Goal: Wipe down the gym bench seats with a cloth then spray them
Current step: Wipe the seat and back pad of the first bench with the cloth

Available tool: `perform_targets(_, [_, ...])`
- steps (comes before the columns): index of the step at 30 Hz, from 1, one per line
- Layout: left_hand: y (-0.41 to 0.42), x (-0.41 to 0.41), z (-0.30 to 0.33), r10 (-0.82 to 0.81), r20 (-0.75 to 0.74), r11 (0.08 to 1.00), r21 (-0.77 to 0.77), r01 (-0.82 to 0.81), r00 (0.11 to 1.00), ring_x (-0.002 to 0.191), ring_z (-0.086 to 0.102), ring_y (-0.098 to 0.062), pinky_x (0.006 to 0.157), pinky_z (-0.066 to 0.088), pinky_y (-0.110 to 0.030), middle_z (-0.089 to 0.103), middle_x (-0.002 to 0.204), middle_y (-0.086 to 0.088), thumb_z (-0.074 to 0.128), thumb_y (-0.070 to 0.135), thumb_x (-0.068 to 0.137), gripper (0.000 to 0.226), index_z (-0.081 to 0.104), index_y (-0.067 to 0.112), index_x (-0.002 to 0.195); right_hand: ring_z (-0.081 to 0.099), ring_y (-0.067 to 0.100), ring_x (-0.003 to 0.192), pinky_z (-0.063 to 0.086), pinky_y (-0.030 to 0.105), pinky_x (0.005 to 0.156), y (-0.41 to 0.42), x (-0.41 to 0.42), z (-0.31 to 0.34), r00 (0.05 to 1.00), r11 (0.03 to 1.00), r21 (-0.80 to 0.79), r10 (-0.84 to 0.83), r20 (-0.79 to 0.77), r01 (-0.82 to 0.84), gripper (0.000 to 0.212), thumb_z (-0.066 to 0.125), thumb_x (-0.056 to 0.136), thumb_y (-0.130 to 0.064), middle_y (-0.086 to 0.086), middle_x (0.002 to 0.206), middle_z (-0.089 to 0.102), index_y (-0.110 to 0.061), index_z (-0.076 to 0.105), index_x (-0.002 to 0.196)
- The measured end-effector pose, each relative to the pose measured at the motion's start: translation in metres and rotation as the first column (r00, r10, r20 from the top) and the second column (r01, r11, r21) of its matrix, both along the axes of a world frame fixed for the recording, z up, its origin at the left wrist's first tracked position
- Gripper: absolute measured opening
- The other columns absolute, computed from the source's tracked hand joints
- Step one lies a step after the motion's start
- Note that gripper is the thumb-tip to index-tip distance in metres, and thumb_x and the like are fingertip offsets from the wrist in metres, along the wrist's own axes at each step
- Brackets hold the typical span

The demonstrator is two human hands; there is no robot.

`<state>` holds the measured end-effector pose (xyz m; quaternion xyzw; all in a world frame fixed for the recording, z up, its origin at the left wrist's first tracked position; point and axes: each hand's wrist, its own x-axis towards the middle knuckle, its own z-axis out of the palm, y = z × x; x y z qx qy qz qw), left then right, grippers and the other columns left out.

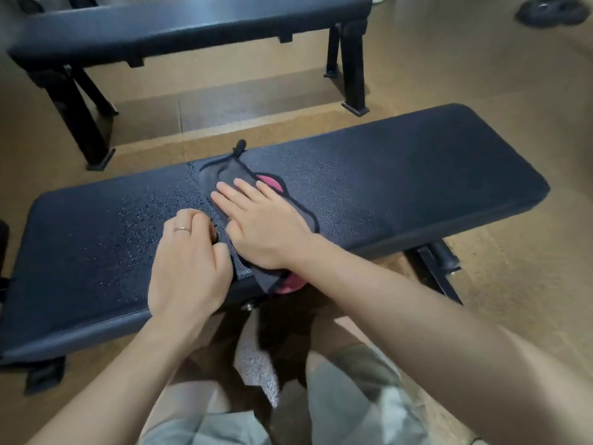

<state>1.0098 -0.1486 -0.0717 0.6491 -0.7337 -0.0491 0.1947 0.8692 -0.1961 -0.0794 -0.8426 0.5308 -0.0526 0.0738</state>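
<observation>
A dark padded gym bench seat (401, 175) runs across the view, its left half beaded with droplets. A dark grey cloth (232, 173) with black trim and a pink patch lies across the seat's middle and hangs over the near edge. My right hand (260, 220) presses flat on the cloth with straight fingers. My left hand (187, 261) sits just left of it on the wet seat, fingers curled, apparently pinching the cloth's edge; a ring is on one finger. No spray bottle is in view.
A second dark bench (192, 24) stands behind on black legs. The floor (481, 75) is tan. A dark round object (550, 12) lies at the top right. My knees and grey shorts (353, 396) are below the near bench edge.
</observation>
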Motion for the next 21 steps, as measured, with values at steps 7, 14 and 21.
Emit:
perform_targets(7, [0.0,0.002,0.0,-0.002,-0.021,1.0,-0.007,0.001,1.0,0.102,0.044,-0.031,0.087,0.045,-0.051,0.053,0.113,-0.009,0.033,0.023,0.084,0.023,0.049,0.011,0.094,0.048,0.032,0.133,0.029,0.043,0.112,-0.111,-0.077,0.008,0.984,0.983,-0.043,-0.178,-0.031,0.176,0.046,0.028,0.104,-0.03,0.015,0.145,0.053,-0.014,0.051,0.141])
perform_targets(14, [-0.001,0.0,0.001,-0.01,-0.015,1.0,0.002,0.01,1.0,0.097,0.045,-0.031,0.085,0.042,-0.049,0.053,0.108,-0.009,0.036,0.022,0.084,0.013,0.045,0.012,0.085,0.06,0.045,0.107,0.039,0.049,0.097,-0.125,-0.18,0.007,0.848,0.853,-0.135,-0.519,-0.112,0.504,0.056,0.02,0.092,-0.031,0.027,0.115,0.066,0.0,0.065,0.105])
perform_targets(21, [-0.003,0.001,0.002,-0.014,-0.007,1.0,-0.009,0.014,1.0,0.097,0.046,-0.03,0.082,0.04,-0.045,0.053,0.106,-0.008,0.037,0.021,0.083,0.008,0.042,0.014,0.084,0.053,0.032,0.121,0.029,0.05,0.111,-0.11,0.007,0.006,0.942,0.941,-0.064,-0.334,-0.025,0.331,0.049,0.028,0.099,-0.037,0.013,0.131,0.061,-0.011,0.061,0.126])
